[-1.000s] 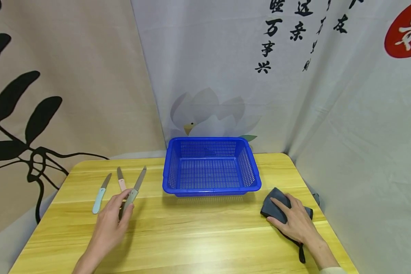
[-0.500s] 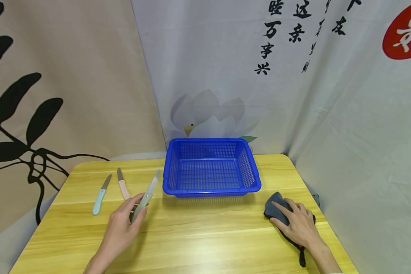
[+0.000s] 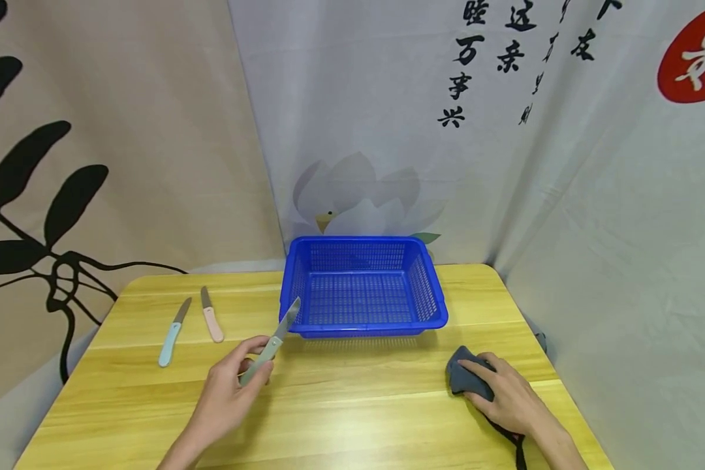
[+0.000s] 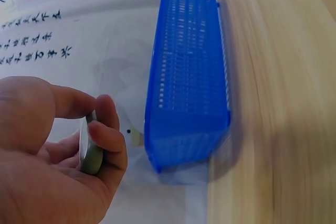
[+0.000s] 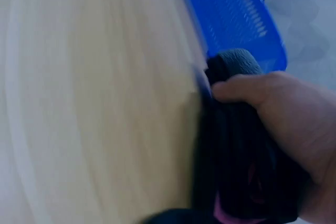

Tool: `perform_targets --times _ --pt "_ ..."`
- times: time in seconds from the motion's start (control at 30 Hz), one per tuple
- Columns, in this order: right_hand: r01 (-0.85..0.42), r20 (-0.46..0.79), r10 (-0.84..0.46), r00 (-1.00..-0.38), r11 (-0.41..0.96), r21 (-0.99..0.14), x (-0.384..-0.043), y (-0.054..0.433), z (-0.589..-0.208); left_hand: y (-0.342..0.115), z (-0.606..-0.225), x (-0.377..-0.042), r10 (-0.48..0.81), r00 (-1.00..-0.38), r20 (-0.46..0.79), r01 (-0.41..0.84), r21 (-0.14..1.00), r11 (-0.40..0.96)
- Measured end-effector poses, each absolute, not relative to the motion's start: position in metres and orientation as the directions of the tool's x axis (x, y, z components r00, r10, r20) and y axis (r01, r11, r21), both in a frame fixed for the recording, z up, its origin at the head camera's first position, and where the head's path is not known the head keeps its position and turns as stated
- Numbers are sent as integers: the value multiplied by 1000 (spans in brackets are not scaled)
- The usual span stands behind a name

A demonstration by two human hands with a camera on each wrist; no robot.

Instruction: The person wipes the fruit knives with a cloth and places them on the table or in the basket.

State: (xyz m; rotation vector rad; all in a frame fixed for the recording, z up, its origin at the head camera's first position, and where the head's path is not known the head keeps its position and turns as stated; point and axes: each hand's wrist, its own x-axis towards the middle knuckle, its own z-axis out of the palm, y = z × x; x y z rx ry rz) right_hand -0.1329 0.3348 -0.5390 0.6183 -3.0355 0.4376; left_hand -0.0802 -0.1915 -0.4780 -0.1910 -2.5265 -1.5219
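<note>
My left hand [image 3: 226,388] holds a small paring knife [image 3: 262,360] by its grey-green handle, raised over the table. Its bare blade points away and to the right, overlapping the basket's near left corner in the head view. In the left wrist view, fingers and thumb curl round the knife handle [image 4: 91,156]. Over at the right, my right hand [image 3: 514,395] grips a folded dark grey cloth [image 3: 469,373] with black edging, thumb on its near side. Two more paring knives lie at the left, one with a light blue handle [image 3: 170,344], one with a pink handle [image 3: 213,325].
A blue plastic basket [image 3: 364,330] with mesh walls stands at the table's back middle, nothing inside it. The wood-grain table [image 3: 352,405] backs onto a printed curtain [image 3: 352,98]. A black strap [image 3: 518,447] trails from the cloth toward the front.
My left hand has carried the green-handled knife rightward, away from the two other knives to the basket's corner. My right hand has drawn the cloth toward me and bunched it up.
</note>
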Motion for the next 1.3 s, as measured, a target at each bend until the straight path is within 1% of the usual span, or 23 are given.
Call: perform_targets --times 0.07,0.13,0.27,0.5,0.67,0.8,0.97,1.17,1.3 --pt "-399 35 -410 -912 861 -314 -129 328 -529 -189 -477 -80 17 -978 206 190 865 465" --pt "-424 29 -442 -897 837 -346 -125 320 -519 -187 -477 -80 20 -979 202 187 863 469" --pt "-514 98 -516 -851 778 -362 -116 301 -498 -181 -475 -80 31 -977 210 201 866 459" --pt "-645 292 -576 -764 705 -295 -109 270 -475 -170 -475 -83 95 -961 259 275 871 407" --pt "-751 449 -618 -645 621 -224 -114 251 -461 -162 -473 -86 139 -960 245 280 884 374" --pt "-804 541 -628 -559 570 -169 -120 235 -454 -155 -474 -88 146 -960 237 275 889 365" --pt "-839 624 -618 -478 532 -115 -127 214 -449 -145 -473 -88 138 -964 229 264 894 361" --pt "-864 667 -614 -421 496 -89 -133 189 -448 -137 -468 -88 148 -971 186 229 901 369" --pt "-878 691 -622 -369 477 -40 -135 173 -448 -132 -464 -87 173 -974 145 199 911 361"
